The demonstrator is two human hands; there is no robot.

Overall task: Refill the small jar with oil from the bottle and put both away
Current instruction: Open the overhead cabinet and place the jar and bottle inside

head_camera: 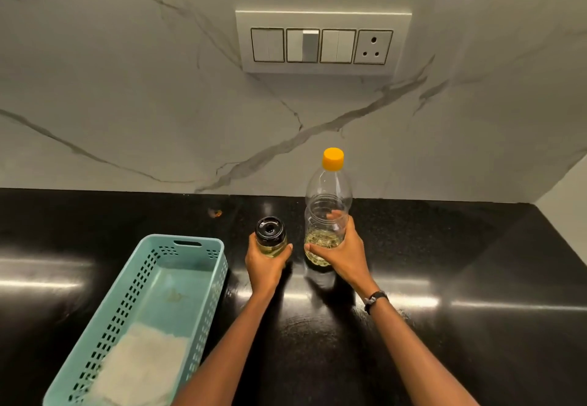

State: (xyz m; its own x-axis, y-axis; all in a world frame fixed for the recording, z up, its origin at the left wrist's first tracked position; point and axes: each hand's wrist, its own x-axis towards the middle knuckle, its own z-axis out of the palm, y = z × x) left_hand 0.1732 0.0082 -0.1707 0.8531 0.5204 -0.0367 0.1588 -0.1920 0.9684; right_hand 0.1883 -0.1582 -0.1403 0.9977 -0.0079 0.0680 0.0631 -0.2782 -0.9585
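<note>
Right now the left hand [265, 264] is wrapping its fingers and thumb around the lower body of the small jar [271, 237], which is sitting upright with its black lid [270, 230] on and a little pale yellow oil showing through the glass above the fingers. Just beside it, the right hand [341, 254] is curling round the lower part of the clear plastic bottle [327, 211], thumb lying across the near side and fingertips showing through the far side. The bottle is standing upright with its orange cap [333, 159] on, and a shallow layer of oil is sitting at its base, level with the gripping hand. Jar and bottle are standing close together but apart, both resting on the glossy black countertop [444, 262]. A dark band is circling the right wrist [376, 301].

Off to the left, a light teal perforated basket [203, 281] is lying on the counter, holding a white cloth [139, 364] at its near end. Behind, a marble-veined wall is carrying a white switch panel [322, 41] with a socket.
</note>
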